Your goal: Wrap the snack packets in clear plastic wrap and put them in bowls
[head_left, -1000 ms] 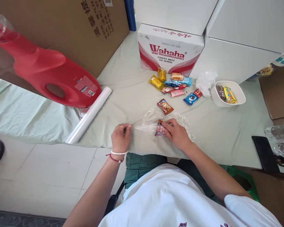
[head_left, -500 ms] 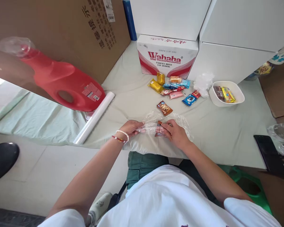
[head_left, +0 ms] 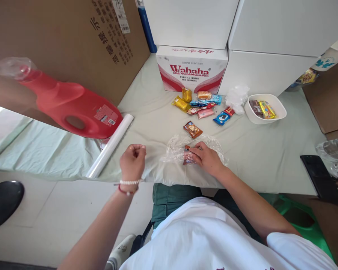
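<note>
My right hand (head_left: 206, 159) presses down on a small brown snack packet (head_left: 187, 156) that lies inside a sheet of clear plastic wrap (head_left: 176, 148) on the cloth-covered table (head_left: 157, 123). My left hand (head_left: 133, 162) is raised to the left of the wrap with its fingers curled in a pinch; whether a strand of wrap is in them I cannot make out. A second brown cookie packet (head_left: 192, 129) lies just behind the wrap. A roll of plastic wrap (head_left: 110, 145) lies left of my left hand.
A red detergent jug (head_left: 64, 107) lies at the left by a large cardboard box (head_left: 73, 41). Several snack packets (head_left: 198, 103) sit before a Wahaha carton (head_left: 191, 69). A white bowl (head_left: 266, 108) holds snacks. A black phone (head_left: 317, 178) and bottles (head_left: 335, 155) are at the right.
My left hand has left the wrap's left end and moved left and up, away from the packet. My right hand stays on the packet.
</note>
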